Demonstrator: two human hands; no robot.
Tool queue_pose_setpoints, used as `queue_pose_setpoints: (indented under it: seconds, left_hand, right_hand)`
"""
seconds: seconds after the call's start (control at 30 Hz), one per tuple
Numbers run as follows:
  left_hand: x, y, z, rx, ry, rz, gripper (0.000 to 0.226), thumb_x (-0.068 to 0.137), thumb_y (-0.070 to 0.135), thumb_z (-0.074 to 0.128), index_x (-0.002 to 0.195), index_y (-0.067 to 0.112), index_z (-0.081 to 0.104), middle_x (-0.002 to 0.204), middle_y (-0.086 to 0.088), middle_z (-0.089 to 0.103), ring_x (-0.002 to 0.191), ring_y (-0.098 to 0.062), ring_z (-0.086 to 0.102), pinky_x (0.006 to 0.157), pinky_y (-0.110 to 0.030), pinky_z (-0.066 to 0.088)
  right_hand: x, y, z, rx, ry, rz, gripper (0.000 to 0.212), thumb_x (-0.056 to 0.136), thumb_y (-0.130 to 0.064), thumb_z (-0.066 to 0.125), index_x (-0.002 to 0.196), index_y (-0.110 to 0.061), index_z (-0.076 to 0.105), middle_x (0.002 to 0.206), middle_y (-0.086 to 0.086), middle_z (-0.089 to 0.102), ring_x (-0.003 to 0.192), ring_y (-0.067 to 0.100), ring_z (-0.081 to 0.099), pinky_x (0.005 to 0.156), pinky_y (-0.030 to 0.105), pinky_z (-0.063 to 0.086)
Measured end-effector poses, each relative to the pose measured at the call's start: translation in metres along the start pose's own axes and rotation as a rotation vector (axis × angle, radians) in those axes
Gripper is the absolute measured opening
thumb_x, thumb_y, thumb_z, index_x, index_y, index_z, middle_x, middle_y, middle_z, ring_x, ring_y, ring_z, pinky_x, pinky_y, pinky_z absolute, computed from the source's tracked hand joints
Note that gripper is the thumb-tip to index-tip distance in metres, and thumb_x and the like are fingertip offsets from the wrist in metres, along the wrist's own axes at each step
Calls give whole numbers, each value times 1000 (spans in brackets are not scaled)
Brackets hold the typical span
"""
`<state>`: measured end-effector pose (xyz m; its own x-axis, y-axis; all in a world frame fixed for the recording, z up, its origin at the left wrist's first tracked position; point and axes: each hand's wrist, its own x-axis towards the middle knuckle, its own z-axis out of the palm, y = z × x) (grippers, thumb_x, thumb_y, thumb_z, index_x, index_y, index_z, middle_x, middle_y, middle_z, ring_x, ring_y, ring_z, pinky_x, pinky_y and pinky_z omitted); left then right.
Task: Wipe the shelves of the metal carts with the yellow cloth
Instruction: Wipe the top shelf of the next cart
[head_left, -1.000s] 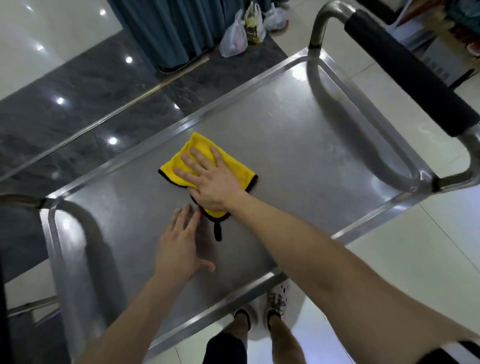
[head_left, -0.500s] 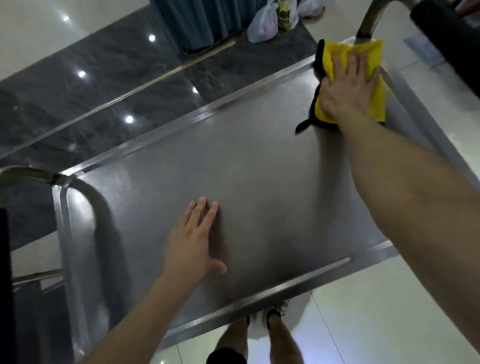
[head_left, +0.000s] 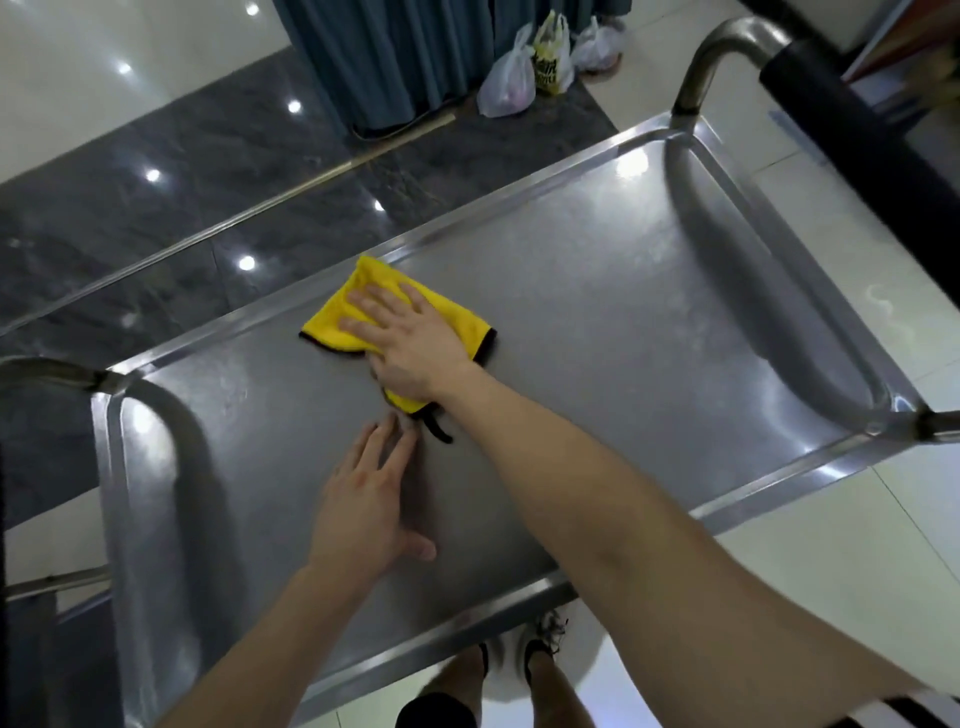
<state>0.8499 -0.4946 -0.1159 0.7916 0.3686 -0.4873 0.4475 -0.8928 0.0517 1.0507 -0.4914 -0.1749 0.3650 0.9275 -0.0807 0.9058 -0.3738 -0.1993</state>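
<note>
Resting flat with straight fingers on the cart shelf (head_left: 223, 447), the left hand (head_left: 363, 499) braces while, just beyond it, the yellow cloth (head_left: 332, 322) lies near the far rim under the spread fingers of the right hand (head_left: 410, 343), looking soft and light, likely best driven by flat palm pressure.

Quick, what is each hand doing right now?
Left hand: open, flat on the cart's top shelf, holding nothing.
Right hand: open, fingers straight, pressing the yellow cloth onto the shelf.

Right hand (head_left: 410, 348) flat, palm down, fingers spread; left hand (head_left: 363, 499) flat nearby, fingers straight.
</note>
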Motion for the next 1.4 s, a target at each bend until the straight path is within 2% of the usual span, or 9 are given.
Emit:
queue_pose_setpoints:
  seconds: [0.27,0.37,0.53,0.73,0.8,0.97,1.17,1.27,1.4]
  left_hand:
    - [-2,-1,4,-48,-17,-9,157,60,71,95,173,38,-9,181,9,-15,168,-20,-10,135,-42,18]
    - [-1,-1,5,-46,-22,-17,156,61,72,93,172,40,-13,180,11,-19,168,-19,-14,134,-43,18]
    - [0,-2,6,-39,-12,-20,158,57,71,95,173,38,-7,182,9,-14,169,-20,-10,136,-41,17]
    - [0,2,2,-35,-42,-19,161,53,67,98,175,30,-1,183,0,-8,169,-25,-4,136,-38,11]
    - [1,3,1,-14,-53,-18,161,53,68,98,175,26,2,183,-2,-6,169,-25,-4,136,-37,8]
    - [0,3,-1,-49,-37,-13,162,50,66,100,175,29,4,183,-2,-2,169,-26,1,136,-39,13]
    - [-3,4,-1,-67,-30,-27,160,52,67,100,175,32,3,183,1,-4,169,-25,1,134,-37,14]
    - [-2,3,-1,-72,-35,-37,160,51,65,101,175,31,5,183,0,-2,169,-26,2,134,-39,15]
    - [-2,-1,0,-88,-31,-34,160,49,60,104,175,27,12,183,-3,4,169,-27,4,134,-42,18]
  right_hand:
    - [-56,253,-42,41,130,665,66,106,-51,32,169,-35,22,180,-1,9,165,21,4,132,52,5]
    - [-66,289,-46,55,107,766,70,100,-60,22,167,-39,20,180,-2,7,165,22,3,131,58,-2]
    - [-59,244,-42,-4,92,715,68,104,-59,23,169,-38,19,179,2,8,165,27,4,130,60,3]
    - [-62,39,-3,21,14,101,63,106,-50,37,167,-40,28,179,2,12,166,27,5,130,58,3]
    - [-68,-3,8,37,12,10,61,106,-47,37,167,-39,29,179,2,12,166,27,3,130,57,1]
    - [-90,50,4,45,48,99,62,106,-43,42,167,-40,28,179,-2,12,166,21,4,131,50,3]
    - [-179,202,-10,40,222,687,60,106,-45,40,165,-36,35,178,1,19,164,26,13,131,57,8]
    - [-166,153,-3,17,238,742,63,107,-43,40,167,-28,33,177,11,17,164,36,12,130,61,5]
    - [-160,11,32,45,189,337,64,104,-39,49,166,-28,36,177,11,18,164,35,12,129,62,8]
